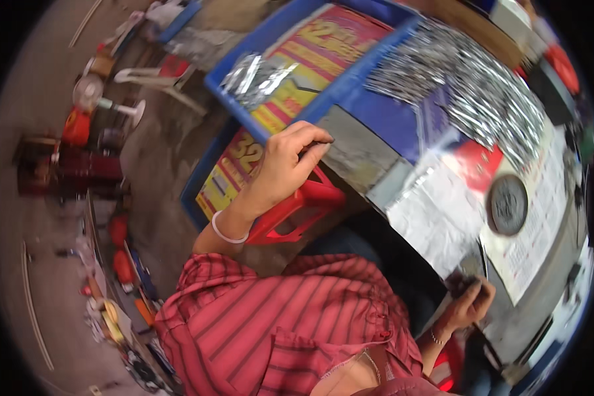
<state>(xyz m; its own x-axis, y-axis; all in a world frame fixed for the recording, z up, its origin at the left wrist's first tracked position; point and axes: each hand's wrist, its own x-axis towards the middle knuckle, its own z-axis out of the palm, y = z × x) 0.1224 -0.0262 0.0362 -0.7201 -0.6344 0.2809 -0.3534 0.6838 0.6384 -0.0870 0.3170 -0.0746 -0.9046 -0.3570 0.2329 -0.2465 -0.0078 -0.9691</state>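
My left hand [290, 162] is raised beside the near corner of a blue tray [241, 109]. Its fingers are curled, with thumb and fingertips close together and nothing showing between them. Several shiny silver strips [257, 79] lie in that tray on printed yellow and red sheets. At the near edge of the bench, my right hand [470, 305] is closed around a thin dark pointed tool [484, 256], whose tip points up toward a round dark disc [507, 204]. A dark blurred lump [461, 284] shows at its fingers; its kind cannot be made out.
A large heap of thin silver metal pieces [468, 79] covers the bench's far side. White crumpled sheeting [435, 211] lies nearer. Below my left arm are a red plastic stool [297, 214] and a second blue tray [195, 191]. A fan [88, 92] stands at far left.
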